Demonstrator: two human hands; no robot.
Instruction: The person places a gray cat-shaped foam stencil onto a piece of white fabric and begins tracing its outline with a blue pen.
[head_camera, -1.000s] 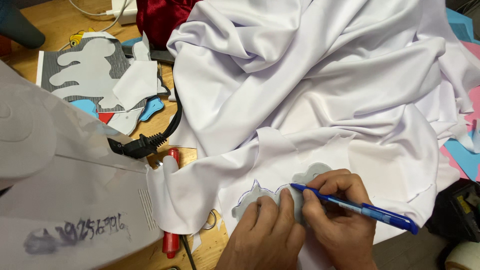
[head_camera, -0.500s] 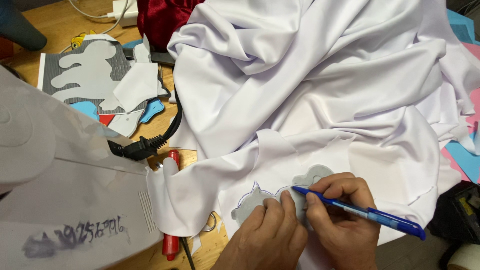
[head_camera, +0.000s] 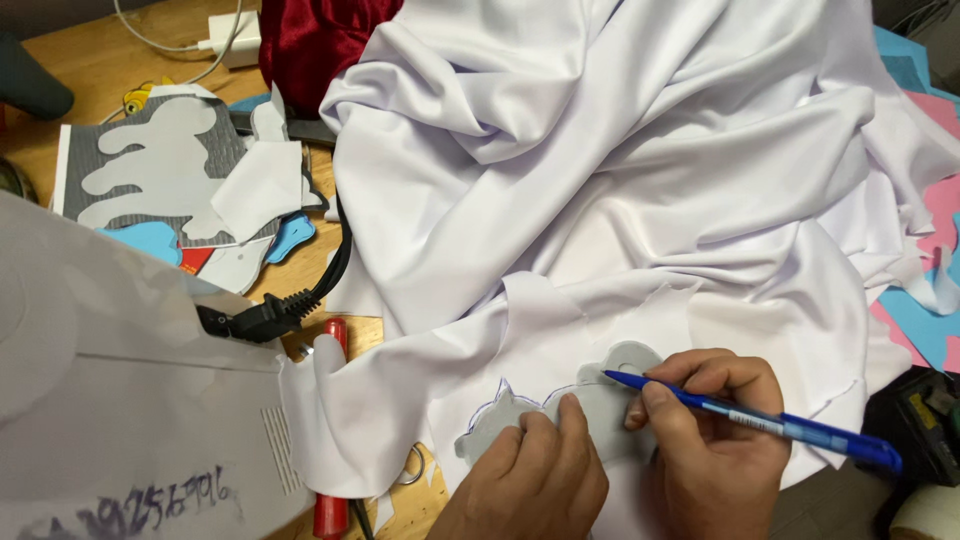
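A grey template (head_camera: 600, 410) is pressed flat onto the white fabric (head_camera: 640, 200) by the left hand (head_camera: 530, 480), fingers together. A blue pen (head_camera: 760, 425) is pinched in the right hand (head_camera: 715, 440), tip at the template's upper edge.

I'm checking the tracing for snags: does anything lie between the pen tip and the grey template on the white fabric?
Nothing visible does. The blue pen in the right hand has its tip at the grey template edge, while the left hand presses the template onto the white fabric.
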